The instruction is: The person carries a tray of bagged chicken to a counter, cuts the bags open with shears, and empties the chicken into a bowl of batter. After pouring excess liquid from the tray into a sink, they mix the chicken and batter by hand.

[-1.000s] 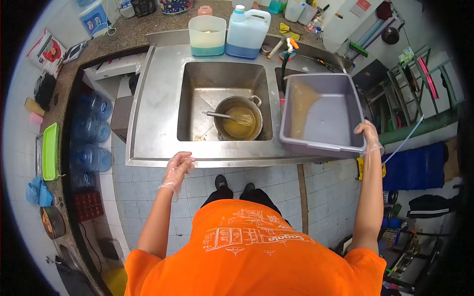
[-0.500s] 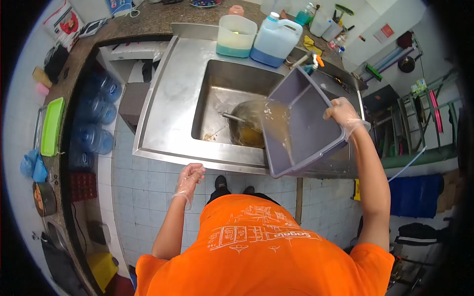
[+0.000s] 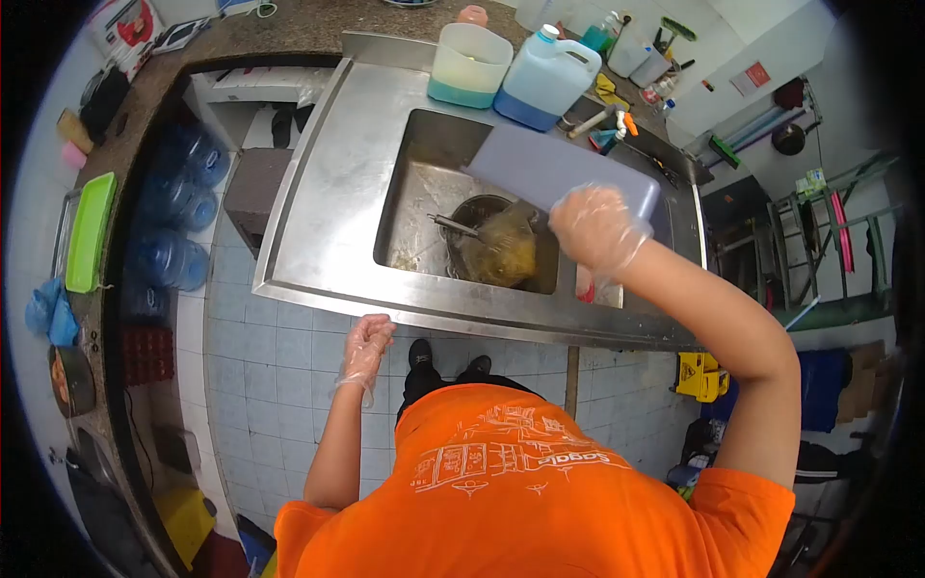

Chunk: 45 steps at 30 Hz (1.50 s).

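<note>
My right hand [image 3: 595, 229], in a clear plastic glove, is closed on the rim of a grey plastic bin [image 3: 568, 164]. The bin is tipped far over above the right part of the steel sink [image 3: 409, 173], its outer side facing up. Below it in the basin sits a round pot [image 3: 464, 214] with a metal handle [image 3: 453, 225] and yellowish, murky contents. Wet residue lies on the basin floor. My left hand [image 3: 366, 349], also gloved, hangs by the counter's front edge with fingers curled and nothing visible in them.
Behind the sink stand a cut-open container [image 3: 470, 63] with green liquid and a jug [image 3: 547, 77] of blue liquid. A tap [image 3: 617, 123] rises at the back right. Large water bottles [image 3: 173, 260] fill the left shelf; a yellow bucket [image 3: 700, 376] is at the right.
My right hand has moved left and turned the bin over further, so its inside no longer shows. The brown liquid that was pouring out is gone from view. My left hand has barely moved.
</note>
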Motion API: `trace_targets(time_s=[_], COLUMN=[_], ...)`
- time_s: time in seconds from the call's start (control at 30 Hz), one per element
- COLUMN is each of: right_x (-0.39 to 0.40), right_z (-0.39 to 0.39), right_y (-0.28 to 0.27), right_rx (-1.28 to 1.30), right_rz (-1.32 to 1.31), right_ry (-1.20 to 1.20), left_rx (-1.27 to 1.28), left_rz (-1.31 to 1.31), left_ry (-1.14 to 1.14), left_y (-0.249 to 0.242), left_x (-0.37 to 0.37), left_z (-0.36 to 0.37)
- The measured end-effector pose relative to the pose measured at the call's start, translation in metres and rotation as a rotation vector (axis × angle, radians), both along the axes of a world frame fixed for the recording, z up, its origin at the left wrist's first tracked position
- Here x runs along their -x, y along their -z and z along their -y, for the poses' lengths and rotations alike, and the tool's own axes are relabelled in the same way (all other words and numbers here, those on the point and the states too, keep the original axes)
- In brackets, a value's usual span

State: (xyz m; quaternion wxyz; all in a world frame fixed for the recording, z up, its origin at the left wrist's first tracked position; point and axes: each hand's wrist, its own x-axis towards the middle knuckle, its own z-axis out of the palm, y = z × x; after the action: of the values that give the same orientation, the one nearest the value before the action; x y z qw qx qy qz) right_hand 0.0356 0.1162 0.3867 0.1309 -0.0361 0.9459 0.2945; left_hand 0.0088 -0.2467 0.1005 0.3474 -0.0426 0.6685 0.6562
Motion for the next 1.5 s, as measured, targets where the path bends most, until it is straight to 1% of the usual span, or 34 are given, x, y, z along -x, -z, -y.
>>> trace_targets(time_s=[0.1, 0.17, 0.23, 0.27, 0.3, 0.33, 0.37, 0.4, 0.47, 0.5, 0.53, 0.57, 0.6, 0.63, 0.67, 0.7, 0.73, 0.77, 0.83, 0.87, 0.93, 1.0, 1.07, 1.1, 1.13, 1.17, 1.23, 1.27, 1.3, 1.37, 1.4, 1.43, 1.47, 1.5], right_x=[-0.023, -0.048, -0.070, -0.087, -0.117, -0.152, -0.191, -0.242, -0.357, -0.381, -0.395, -0.401, -0.414, -0.387, -0.380, -0.335, -0.336, -0.329, -0.292, -0.284, -0.268, -0.259, -0.225, -0.210, -0.192, -0.169, -0.147, -0.122, -0.096, -0.045, -0.018, 0.005, 0.025, 0.046], right_z=[0.005, -0.014, -0.053, -0.068, -0.108, -0.145, -0.179, -0.229, -0.336, -0.338, -0.333, -0.332, -0.350, -0.320, -0.335, -0.293, -0.322, -0.349, -0.389, -0.418, -0.466, -0.548, -0.535, -0.510, -0.470, -0.410, -0.351, -0.292, -0.221, -0.097, -0.043, 0.013, 0.076, 0.122], right_y=[-0.004, -0.020, -0.032, -0.041, -0.034, -0.030, -0.022, -0.005, 0.071, 0.102, 0.124, 0.150, 0.187, 0.184, 0.218, 0.183, 0.235, 0.280, 0.348, 0.373, 0.415, 0.472, 0.411, 0.375, 0.334, 0.288, 0.287, 0.260, 0.225, 0.191, 0.189, 0.187, 0.174, 0.185], right_rx=[-0.001, 0.109, 0.164, 0.176, 0.180, 0.273, 0.312, 0.497, 0.632, 1.034, 1.537, 1.651, 1.387, 1.502, 1.389, 1.426, 1.560, 1.490, 1.749, 2.016, 2.452, 2.370, 2.653, 2.710, 2.792, 2.668, 2.943, 3.092, 3.213, 3.175, 3.127, 3.068, 2.966, 2.823], right_rz=[-0.011, -0.155, -0.214, -0.352, -0.518, -0.618, -0.745, -0.807, -0.993, -1.434, -1.718, -1.890, -1.903, -2.064, -2.279, -2.453, -2.509, -2.495, -2.567, -2.382, -1.887, -1.423, -1.563, -1.401, -1.892, -1.863, -1.325, -1.037, -0.735, -0.226, -0.069, 0.076, 0.145, 0.228], right_ry=[0.021, 0.105, 0.372, 0.484, 0.634, 0.767, 0.877, 1.041, 1.277, 1.456, 1.506, 1.464, 1.650, 1.720, 1.755, 1.813, 1.646, 1.644, 1.299, 1.277, 1.230, 1.024, 1.064, 1.045, 0.949, 1.037, 0.567, 0.482, 0.397, 0.364, 0.432, 0.504, 0.675, 0.802], left_rx=[-0.006, 0.003, 0.012, 0.015, -0.003, -0.029, -0.060, -0.032, 0.005, 0.019, 0.062, 0.108, 0.104, 0.101, 0.093, 0.089, 0.085, 0.112, 0.177, 0.214, 0.276, 0.301, 0.371, 0.376, 0.370, 0.359, 0.240, 0.176, 0.110, -0.100, -0.212, -0.332, -0.446, -0.552], left_rz=[-0.068, -0.103, -0.112, -0.121, -0.138, -0.154, -0.170, -0.188, -0.215, -0.222, -0.207, -0.195, -0.215, -0.236, -0.229, -0.222, -0.214, -0.217, -0.217, -0.204, -0.169, -0.156, -0.083, -0.042, -0.003, 0.035, 0.126, 0.172, 0.214, 0.351, 0.416, 0.405, 0.387, 0.369], left_ry=[0.041, 0.035, -0.023, -0.050, -0.130, -0.201, -0.265, -0.332, -0.466, -0.536, -0.571, -0.608, -0.633, -0.657, -0.674, -0.695, -0.717, -0.707, -0.735, -0.758, -0.821, -0.886, -1.007, -1.115, -1.204, -1.274, -1.490, -1.590, -1.688, -1.798, -1.846, -1.767, -1.681, -1.593], left_y=[-0.001, -0.008, -0.015, -0.018, -0.015, -0.007, 0.000, 0.005, 0.014, 0.016, 0.014, 0.013, 0.018, 0.023, 0.023, 0.023, 0.021, 0.020, 0.022, 0.020, 0.020, 0.032, 0.024, 0.021, 0.026, 0.030, 0.047, 0.060, 0.068, 0.064, 0.063, 0.069, 0.074, 0.078], left_x=[0.000, 0.000, 0.000, 0.001, -0.001, -0.006, -0.009, -0.014, -0.021, -0.026, -0.031, -0.037, -0.046, -0.054, -0.064, -0.074, -0.078, -0.083, -0.101, -0.109, -0.132, -0.157, -0.188, -0.216, -0.236, -0.249, -0.295, -0.323, -0.336, -0.344, -0.341, -0.335, -0.326, -0.319], left_z=[-0.010, -0.015, -0.010, -0.008, -0.003, 0.007, 0.015, 0.023, 0.036, 0.041, 0.045, 0.048, 0.053, 0.055, 0.055, 0.056, 0.054, 0.052, 0.058, 0.064, 0.086, 0.125, 0.154, 0.169, 0.188, 0.205, 0.239, 0.253, 0.266, 0.282, 0.290, 0.304, 0.320, 0.336])
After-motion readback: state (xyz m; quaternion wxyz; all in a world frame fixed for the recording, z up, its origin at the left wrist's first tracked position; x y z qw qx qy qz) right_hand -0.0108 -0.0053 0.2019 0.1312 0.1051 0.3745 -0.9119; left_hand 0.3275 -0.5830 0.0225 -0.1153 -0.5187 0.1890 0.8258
